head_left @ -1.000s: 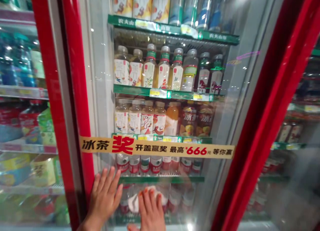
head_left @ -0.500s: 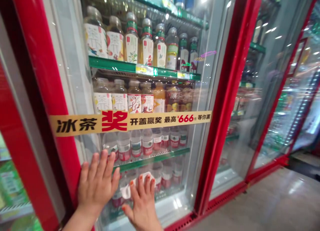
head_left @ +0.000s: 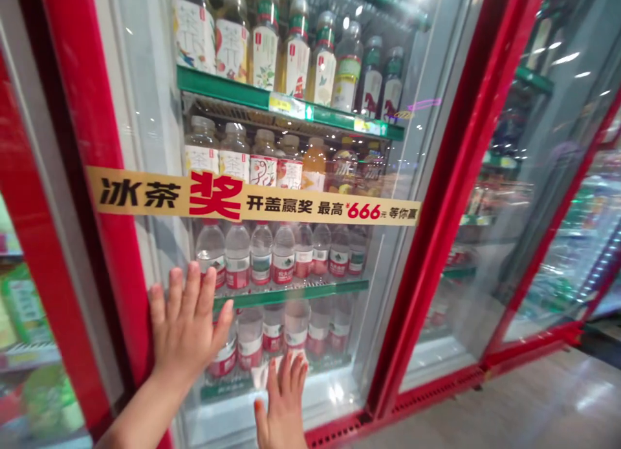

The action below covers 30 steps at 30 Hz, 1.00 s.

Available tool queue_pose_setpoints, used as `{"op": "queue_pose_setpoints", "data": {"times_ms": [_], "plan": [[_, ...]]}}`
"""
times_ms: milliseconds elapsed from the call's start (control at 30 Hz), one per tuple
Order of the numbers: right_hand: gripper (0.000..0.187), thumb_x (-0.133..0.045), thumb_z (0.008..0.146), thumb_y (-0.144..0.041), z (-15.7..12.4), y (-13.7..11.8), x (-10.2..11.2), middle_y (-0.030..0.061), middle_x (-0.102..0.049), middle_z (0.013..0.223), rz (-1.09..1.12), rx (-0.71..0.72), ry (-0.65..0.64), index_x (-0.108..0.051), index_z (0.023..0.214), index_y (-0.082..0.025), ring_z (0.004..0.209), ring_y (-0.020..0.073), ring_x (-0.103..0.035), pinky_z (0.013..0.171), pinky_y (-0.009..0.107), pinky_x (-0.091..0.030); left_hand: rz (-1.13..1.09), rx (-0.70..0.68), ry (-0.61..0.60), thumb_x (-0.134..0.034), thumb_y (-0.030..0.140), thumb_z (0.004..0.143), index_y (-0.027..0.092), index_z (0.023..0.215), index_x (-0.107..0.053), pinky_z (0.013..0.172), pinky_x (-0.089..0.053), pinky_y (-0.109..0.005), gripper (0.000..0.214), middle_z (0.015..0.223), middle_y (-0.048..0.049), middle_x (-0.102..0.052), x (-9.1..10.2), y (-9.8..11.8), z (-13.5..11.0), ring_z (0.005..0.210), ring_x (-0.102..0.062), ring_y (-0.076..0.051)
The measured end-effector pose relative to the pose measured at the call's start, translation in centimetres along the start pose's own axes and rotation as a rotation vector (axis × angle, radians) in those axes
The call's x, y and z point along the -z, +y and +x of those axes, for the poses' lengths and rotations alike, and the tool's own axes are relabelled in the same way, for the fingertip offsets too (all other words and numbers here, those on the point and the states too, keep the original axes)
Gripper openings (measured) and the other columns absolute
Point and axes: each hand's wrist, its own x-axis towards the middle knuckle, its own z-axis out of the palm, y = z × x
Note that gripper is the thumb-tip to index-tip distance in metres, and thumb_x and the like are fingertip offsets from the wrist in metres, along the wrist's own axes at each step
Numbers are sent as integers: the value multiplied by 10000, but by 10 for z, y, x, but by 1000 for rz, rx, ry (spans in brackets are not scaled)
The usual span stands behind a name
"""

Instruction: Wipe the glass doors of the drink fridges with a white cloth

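Observation:
My left hand (head_left: 187, 326) lies flat on the glass door (head_left: 402, 99) of a drinks fridge, fingers spread, close to the door's red left frame (head_left: 92, 138). Low on the same pane, my right hand (head_left: 281, 404) presses a white cloth (head_left: 261, 374) against the glass with its fingers stretched over it. Most of the cloth is hidden beneath the fingers. Behind the glass near both hands stand rows of water bottles (head_left: 284, 255) with red labels.
A yellow banner sticker (head_left: 252, 200) runs across the door at mid height. Tea and juice bottles (head_left: 291, 54) fill the green shelves above. A red post (head_left: 451, 197) separates this door from another fridge to the right. Tiled floor (head_left: 509, 410) shows at the bottom right.
My right hand and the cloth have slid downward on the glass. The left hand stays flat beside the frame. The view has turned right and dropped, so lower shelves and floor show.

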Motion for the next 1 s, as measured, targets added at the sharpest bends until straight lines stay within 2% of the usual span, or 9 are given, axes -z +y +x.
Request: {"op": "queue_pose_setpoints", "data": {"times_ms": [100, 200, 300, 433, 533, 667, 800, 900, 1000], "plan": [[769, -394, 1054, -374, 21, 35, 6, 71, -87, 1843, 46, 51, -20, -153, 1780, -293, 1716, 338, -17, 1284, 806, -333, 36, -6, 19, -626, 353, 1048, 162, 1761, -201, 1434, 3, -510, 851, 1855, -100, -127, -5, 0, 0, 1750, -38, -264], [780, -314, 1079, -285, 88, 89, -2, 229, 121, 1819, 69, -179, 63, 28, 1769, -157, 1688, 444, 154, 1174, 979, -187, 63, 1, 26, -584, 365, 1063, 172, 1764, -187, 1434, -2, -511, 828, 1860, -82, -107, -7, -1, -1, 1750, -42, -263], [762, -365, 1095, -320, 134, 89, -10, 198, 36, 1841, 58, -161, 46, -52, 1777, -185, 1707, 427, 127, 1254, 908, -152, 88, 34, 21, -566, 362, 1069, 196, 1768, -172, 1433, -5, -503, 819, 1862, -70, -103, -8, 4, -4, 1749, -42, -253], [686, -547, 1044, -535, 90, 65, -4, -83, -251, 1819, 60, 535, -88, -398, 1702, -410, 1739, 286, -14, 1432, 531, 1, 116, 76, 18, -550, 295, 1071, 215, 1772, -148, 1431, -13, -512, 812, 1862, -75, -103, -12, 14, -8, 1748, -36, -255], [506, -460, 1050, -648, 42, 95, 4, -256, -325, 1747, 105, 850, -86, -597, 1528, -553, 1733, 161, -33, 1432, 348, -14, 127, 76, 32, -542, 255, 1072, 229, 1771, -162, 1436, -20, -498, 796, 1859, -63, -119, -15, 19, -20, 1747, -46, -244], [683, -483, 1091, -474, 79, 132, 9, -28, -173, 1836, 100, 708, -48, -335, 1735, -302, 1736, 267, -63, 1432, 514, -9, 147, 75, -8, -536, 207, 1064, 234, 1767, -190, 1442, -49, -479, 784, 1850, -47, -167, -22, 29, -70, 1742, -89, -235], [832, -567, 1067, -435, 135, 77, -1, 99, -128, 1846, 126, 336, -51, -178, 1775, -231, 1726, 375, 42, 1386, 710, -54, 212, 14, -39, -534, 192, 1042, 185, 1761, -206, 1442, -96, -457, 790, 1837, -66, -196, -28, 32, -139, 1734, -127, -240], [736, -556, 1006, -349, 82, 33, -9, -5, -240, 1835, 231, 627, -77, -388, 1719, -289, 1735, 293, 10, 1421, 622, -66, 249, -9, -29, -517, 165, 1025, 184, 1762, -200, 1439, -125, -437, 802, 1818, -78, -243, -23, 20, -174, 1726, -149, -220], [682, -538, 904, -397, 3, 34, -8, -194, -294, 1796, 327, 941, -4, -582, 1585, -421, 1724, 140, -2, 1419, 392, -137, 248, -19, -23, -518, 144, 1009, 193, 1760, -215, 1433, -150, -402, 811, 1797, -87, -299, -13, 4, -193, 1712, -189, -195]]}}
